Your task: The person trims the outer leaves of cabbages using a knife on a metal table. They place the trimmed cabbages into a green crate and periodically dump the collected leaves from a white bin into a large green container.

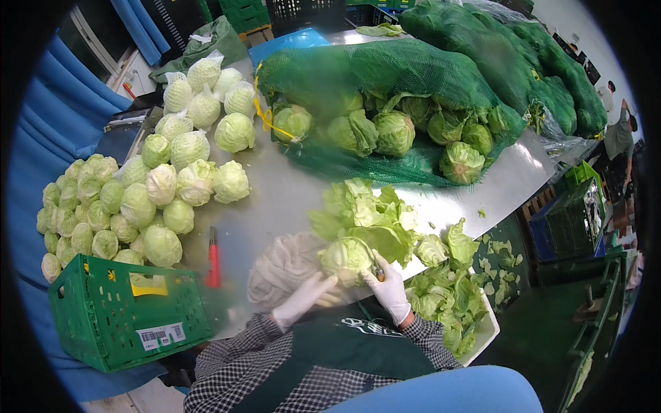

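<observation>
A pale green cabbage head [347,257] sits at the table's front edge, between my two gloved hands. My left hand [305,299] supports it from the lower left, fingers against its near side. In my right hand [390,294] is a small knife [380,273] with a brownish handle; its thin dark blade lies along the cabbage's right side. Loose cabbage leaves [366,214] lie just behind the head. A crumpled whitish cloth or mesh [281,266] rests to its left. The underside of the cabbage is hidden by my hands.
Left stand trimmed cabbages [137,204], some in white net sleeves [188,147], behind a green crate [139,310]. A red utility knife [213,263] lies nearby. An opened green mesh sack [372,62] holds cabbages at the back. A white bin [488,322] of leaves stands at right.
</observation>
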### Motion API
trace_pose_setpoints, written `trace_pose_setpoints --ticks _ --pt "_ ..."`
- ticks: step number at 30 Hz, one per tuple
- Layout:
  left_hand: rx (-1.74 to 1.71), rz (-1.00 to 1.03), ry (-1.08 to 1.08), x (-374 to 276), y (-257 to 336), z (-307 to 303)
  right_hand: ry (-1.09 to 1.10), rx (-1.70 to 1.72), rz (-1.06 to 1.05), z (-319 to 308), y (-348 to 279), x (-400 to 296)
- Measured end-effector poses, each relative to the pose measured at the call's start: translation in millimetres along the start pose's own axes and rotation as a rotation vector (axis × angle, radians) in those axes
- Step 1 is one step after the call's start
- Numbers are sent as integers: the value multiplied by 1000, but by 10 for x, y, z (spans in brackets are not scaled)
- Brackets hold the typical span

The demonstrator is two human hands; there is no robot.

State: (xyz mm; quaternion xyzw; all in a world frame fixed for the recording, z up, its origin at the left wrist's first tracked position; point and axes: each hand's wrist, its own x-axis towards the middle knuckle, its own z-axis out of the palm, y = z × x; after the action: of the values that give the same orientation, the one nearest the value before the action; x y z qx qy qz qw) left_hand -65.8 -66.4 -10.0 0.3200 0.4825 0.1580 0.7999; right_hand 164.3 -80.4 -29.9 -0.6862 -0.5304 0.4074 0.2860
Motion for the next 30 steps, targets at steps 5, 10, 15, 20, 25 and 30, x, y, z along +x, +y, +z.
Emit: trace_pose_setpoints --ticks 5,10,15,20,25,30 --pt "1217 717 487 -190 434 76 133 -57 -229 45 180 45" --pt "947 730 409 313 363 121 235 -229 -428 -26 4 90" --pt "913 603 461 396 448 221 138 -280 -353 -178 -149 -164" --pt "1008 586 523 505 436 279 127 -368 -417 -111 -195 -164" --pt "1092 618 538 514 446 285 107 -448 -327 -71 -211 -128" --pt "1119 656 571 584 395 308 171 -488 -282 3 -259 -33"
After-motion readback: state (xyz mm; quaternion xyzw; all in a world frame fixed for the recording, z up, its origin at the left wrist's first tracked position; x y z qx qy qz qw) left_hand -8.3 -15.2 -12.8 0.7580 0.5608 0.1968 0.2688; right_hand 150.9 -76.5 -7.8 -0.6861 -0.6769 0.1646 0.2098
